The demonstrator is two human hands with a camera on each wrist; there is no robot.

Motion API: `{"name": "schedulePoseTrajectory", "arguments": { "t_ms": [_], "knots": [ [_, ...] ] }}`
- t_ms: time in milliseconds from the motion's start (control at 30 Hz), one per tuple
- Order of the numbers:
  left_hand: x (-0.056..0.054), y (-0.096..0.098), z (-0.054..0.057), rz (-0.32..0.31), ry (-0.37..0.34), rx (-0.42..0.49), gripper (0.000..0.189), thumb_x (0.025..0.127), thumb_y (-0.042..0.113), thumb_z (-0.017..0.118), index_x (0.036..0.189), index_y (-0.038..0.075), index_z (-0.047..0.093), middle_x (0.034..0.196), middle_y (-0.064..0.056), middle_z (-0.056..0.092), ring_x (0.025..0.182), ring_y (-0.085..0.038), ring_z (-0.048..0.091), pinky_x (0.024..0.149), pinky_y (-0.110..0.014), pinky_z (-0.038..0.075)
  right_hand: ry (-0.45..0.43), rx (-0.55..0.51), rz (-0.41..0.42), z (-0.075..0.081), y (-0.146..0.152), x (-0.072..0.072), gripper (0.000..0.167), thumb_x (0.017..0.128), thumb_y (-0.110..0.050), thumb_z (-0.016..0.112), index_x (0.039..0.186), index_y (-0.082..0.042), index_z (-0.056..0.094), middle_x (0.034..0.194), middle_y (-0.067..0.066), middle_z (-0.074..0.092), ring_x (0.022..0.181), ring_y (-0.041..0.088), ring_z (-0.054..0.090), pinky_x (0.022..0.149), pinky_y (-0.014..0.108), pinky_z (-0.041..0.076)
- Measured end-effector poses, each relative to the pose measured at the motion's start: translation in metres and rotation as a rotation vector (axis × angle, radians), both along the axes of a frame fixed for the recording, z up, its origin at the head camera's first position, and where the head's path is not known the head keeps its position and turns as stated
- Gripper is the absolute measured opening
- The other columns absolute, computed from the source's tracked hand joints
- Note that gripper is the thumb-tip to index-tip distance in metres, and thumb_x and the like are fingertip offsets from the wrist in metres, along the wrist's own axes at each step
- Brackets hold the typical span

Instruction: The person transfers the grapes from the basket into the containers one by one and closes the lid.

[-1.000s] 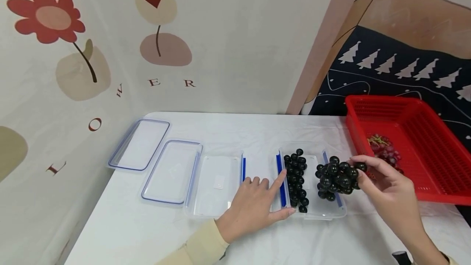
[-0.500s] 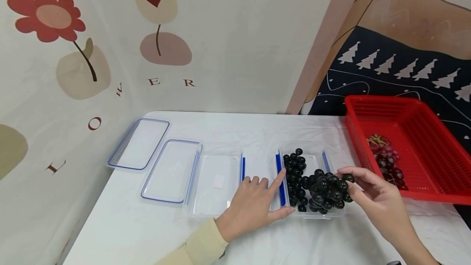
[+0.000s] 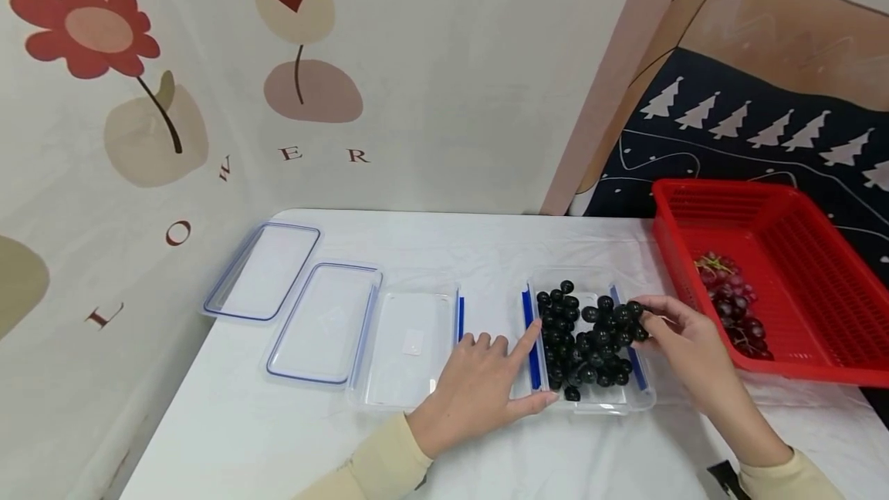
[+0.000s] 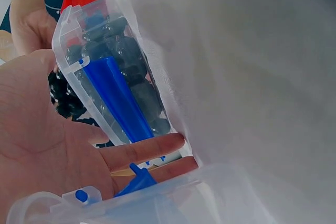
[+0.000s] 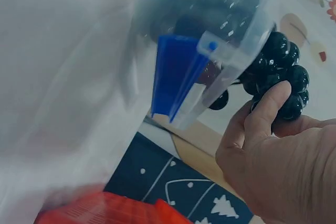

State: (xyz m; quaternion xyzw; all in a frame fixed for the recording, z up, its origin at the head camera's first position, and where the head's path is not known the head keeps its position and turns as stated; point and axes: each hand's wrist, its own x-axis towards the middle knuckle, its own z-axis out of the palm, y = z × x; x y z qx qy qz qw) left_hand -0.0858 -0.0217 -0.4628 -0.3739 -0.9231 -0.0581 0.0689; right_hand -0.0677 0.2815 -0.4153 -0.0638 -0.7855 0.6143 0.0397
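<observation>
My right hand (image 3: 694,349) pinches the upper right end of a bunch of black grapes (image 3: 606,342) over a clear plastic container (image 3: 590,410). The bunch hangs inside the rim, its lower part down in the container. Alongside it, another bunch of black grapes (image 3: 558,307) lies along the container's left wall. My left hand (image 3: 479,384) touches that left side with extended index finger and thumb. In the left wrist view, straight fingers (image 4: 142,150) reach beside the container's blue clip (image 4: 118,98). The right wrist view has fingertips (image 5: 278,95) against the dark grapes.
Left of my left hand stands a second clear container (image 3: 410,346). Two blue-edged lids, one nearer (image 3: 322,322) and one farther (image 3: 264,272), lie at the table's left. At the right, a red basket (image 3: 819,268) holds red grapes (image 3: 729,295).
My right hand has brought the black grape bunch left and down into the container, and the bunch now spreads beside the other one. My left hand has kept its place.
</observation>
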Motion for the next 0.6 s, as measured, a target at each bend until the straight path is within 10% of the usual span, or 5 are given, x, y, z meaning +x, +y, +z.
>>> {"name": "schedulePoseTrajectory", "arguments": {
  "t_ms": [333,600],
  "knots": [
    [0.0,0.002,-0.001,-0.002,-0.026,-0.003,0.096,0.104,0.084,0.035,0.174,0.018,0.033,0.104,-0.004,0.076,0.086,-0.024,0.068,0.076,-0.041,0.054,-0.104,0.045,0.048,-0.005,-0.005,-0.021,0.047,0.117,-0.012,0.049,0.151,0.02,0.043,0.151,0.034,0.04,0.095,0.0,0.074,0.087,0.018,0.058],
    [0.0,0.002,-0.001,0.003,-0.033,-0.002,0.097,0.103,0.084,0.033,0.174,0.019,0.031,0.106,-0.005,0.076,0.089,-0.025,0.07,0.078,-0.042,0.054,0.068,0.449,0.043,-0.011,-0.025,-0.017,0.06,0.107,-0.012,0.065,0.161,0.004,0.044,0.157,0.033,0.04,0.134,0.052,0.059,0.095,0.022,0.056]
  ]
}}
